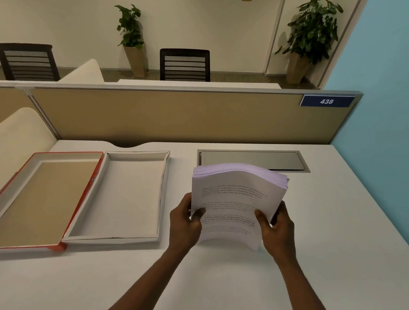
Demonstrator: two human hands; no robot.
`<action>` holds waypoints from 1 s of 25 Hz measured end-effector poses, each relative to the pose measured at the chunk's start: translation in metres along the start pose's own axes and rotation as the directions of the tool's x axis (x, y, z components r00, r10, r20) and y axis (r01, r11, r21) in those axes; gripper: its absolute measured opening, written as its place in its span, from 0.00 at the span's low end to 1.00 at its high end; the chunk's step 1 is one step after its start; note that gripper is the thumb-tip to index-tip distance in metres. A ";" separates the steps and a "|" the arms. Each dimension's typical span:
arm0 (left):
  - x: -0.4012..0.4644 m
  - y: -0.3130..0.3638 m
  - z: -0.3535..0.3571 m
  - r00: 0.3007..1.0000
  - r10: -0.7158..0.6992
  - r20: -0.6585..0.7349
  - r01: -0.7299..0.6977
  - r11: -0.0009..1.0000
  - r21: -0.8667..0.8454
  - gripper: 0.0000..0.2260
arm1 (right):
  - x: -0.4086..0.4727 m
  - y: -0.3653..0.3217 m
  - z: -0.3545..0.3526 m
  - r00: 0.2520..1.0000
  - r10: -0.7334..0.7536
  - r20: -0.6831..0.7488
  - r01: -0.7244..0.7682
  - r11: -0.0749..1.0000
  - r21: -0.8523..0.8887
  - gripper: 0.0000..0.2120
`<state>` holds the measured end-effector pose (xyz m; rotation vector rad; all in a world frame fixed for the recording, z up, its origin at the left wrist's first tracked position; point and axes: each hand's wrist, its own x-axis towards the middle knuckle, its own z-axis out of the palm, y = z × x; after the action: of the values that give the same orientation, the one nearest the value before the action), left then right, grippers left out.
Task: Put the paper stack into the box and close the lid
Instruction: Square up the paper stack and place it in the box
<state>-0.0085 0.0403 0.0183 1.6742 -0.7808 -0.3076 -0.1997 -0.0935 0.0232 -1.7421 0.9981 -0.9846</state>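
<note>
both hands, left (186, 222) and right (277, 227), clamp paper stack (234, 204) sides, raised off surface (215, 275) to square sheets; box (124, 193) open beside, lid (38, 197) flipped back, ready.

Hands: left hand (187, 222) and right hand (277, 227) grip the paper stack (235, 200) by its near side edges, thumbs on top.
Box (122, 195): open on white tabletop (214, 287), left of stack.
Lid (35, 199): lying open, red-edged, touching box's left side.

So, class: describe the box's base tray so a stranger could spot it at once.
On the white desk, left of the paper stack, lies an opened box. Its base tray is the right half, white-lined and empty, unlike the red-edged, brown-lined lid adjoining its left side.
</note>
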 end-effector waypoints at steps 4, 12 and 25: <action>-0.008 -0.006 0.000 1.000 0.020 -0.016 -0.020 1.000 0.004 0.32 | -0.008 -0.002 0.001 1.000 -0.023 -0.013 0.023 1.000 -0.020 0.16; -0.010 -0.003 -0.002 0.996 0.010 0.084 -0.021 0.992 0.125 0.18 | -0.016 0.014 -0.004 0.995 0.023 0.100 -0.015 0.997 -0.079 0.23; 0.014 0.025 -0.071 0.987 -0.121 0.105 0.106 0.984 0.143 0.14 | -0.004 -0.057 0.017 0.966 0.068 0.250 -0.007 0.971 -0.238 0.16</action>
<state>0.0352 0.0838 0.0631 1.8479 -0.8064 -0.4401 -0.1734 -0.0683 0.0703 -1.9792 1.0049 -0.6138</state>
